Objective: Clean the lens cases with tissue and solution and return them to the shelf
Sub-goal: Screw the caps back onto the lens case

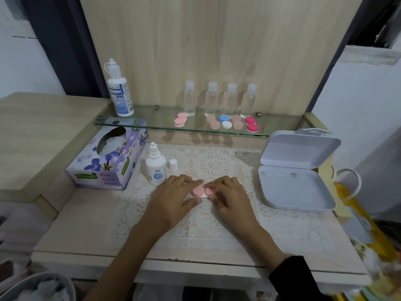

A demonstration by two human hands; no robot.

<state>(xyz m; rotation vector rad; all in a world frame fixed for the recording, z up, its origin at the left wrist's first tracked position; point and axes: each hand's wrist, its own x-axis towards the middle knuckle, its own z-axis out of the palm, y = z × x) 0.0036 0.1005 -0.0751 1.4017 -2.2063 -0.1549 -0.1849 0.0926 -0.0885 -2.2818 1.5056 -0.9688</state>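
On the white lace mat [217,164], your left hand [171,196] and right hand [230,196] pinched the pink round-capped plastic lens case [198,191] from both ends.

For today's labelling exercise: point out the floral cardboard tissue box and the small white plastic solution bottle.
Floral cardboard tissue box [102,159]: head view, top panel.
Small white plastic solution bottle [155,170]: head view, body.

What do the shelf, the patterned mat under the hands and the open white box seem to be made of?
The shelf looks like clear glass: see-through, with a greenish edge. The mat looks like lace, cloth or perhaps vinyl; its pattern is full of small holes. The open white box looks like matte moulded plastic, with smooth rounded corners.
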